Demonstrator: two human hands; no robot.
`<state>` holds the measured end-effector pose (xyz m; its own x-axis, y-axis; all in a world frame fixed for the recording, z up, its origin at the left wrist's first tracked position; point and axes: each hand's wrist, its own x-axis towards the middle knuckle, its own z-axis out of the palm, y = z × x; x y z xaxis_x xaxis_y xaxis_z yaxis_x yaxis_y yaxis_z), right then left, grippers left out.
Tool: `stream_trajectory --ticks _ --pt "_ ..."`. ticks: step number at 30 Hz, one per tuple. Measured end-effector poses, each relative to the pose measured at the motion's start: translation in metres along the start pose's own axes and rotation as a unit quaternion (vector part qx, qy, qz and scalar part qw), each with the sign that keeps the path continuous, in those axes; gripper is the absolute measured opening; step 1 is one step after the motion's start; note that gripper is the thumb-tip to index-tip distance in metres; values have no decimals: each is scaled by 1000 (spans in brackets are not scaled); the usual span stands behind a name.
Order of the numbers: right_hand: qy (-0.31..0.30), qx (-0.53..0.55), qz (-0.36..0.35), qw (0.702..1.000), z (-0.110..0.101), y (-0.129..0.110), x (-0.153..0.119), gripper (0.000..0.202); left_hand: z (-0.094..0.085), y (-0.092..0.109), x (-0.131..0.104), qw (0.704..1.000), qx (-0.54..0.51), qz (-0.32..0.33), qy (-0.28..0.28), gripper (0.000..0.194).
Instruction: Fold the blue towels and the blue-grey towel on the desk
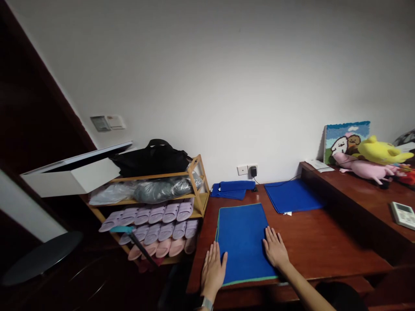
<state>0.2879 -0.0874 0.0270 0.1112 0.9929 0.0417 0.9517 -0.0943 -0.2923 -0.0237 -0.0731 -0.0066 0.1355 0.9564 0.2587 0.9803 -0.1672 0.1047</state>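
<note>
A blue cloth with green edging lies folded in a flat rectangle near the front of the brown wooden table. My left hand rests on its left edge, fingers stretched forward. At the right edge, my right hand lies flat, its fingertips on the cloth's border. Both hands are open and grip nothing. Behind, to the right, another folded blue cloth shows a small white tag. Against the wall sit smaller folded blue cloths, one on top of another.
Left of the table stands a wooden shoe rack with purple and pink slippers and a black bag. A black plug sits in the wall socket. Soft toys and a white remote lie on the raised right-hand surface.
</note>
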Motion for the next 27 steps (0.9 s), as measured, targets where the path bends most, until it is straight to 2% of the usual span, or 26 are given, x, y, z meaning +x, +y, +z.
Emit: stream_trajectory --ticks 4,8,12,14,17,21,23,25,27 --pt "37 14 -13 999 15 6 -34 66 2 2 1 1000 -4 2 5 71" --pt "29 9 -20 999 29 15 -66 69 3 -2 2 1000 -6 0 -2 72" --pt "32 19 -26 999 30 16 -73 69 -3 -5 2 1000 -1 0 -8 69" --pt "42 30 -26 998 31 16 -71 68 -8 1 2 1000 3 4 2 67" --pt "64 46 -36 996 36 17 -68 66 -14 34 0 999 -11 35 19 63" --pt "92 56 -50 993 41 19 -68 63 -14 104 -6 987 -66 148 -10 59" --pt "101 55 -54 992 43 19 -68 63 -11 129 -10 980 -82 182 -27 59" --pt "106 54 -57 991 45 20 -68 62 -9 136 -12 977 -81 194 -43 60" --pt "110 54 -58 991 46 21 -67 63 -7 123 -13 974 -72 207 -59 62"
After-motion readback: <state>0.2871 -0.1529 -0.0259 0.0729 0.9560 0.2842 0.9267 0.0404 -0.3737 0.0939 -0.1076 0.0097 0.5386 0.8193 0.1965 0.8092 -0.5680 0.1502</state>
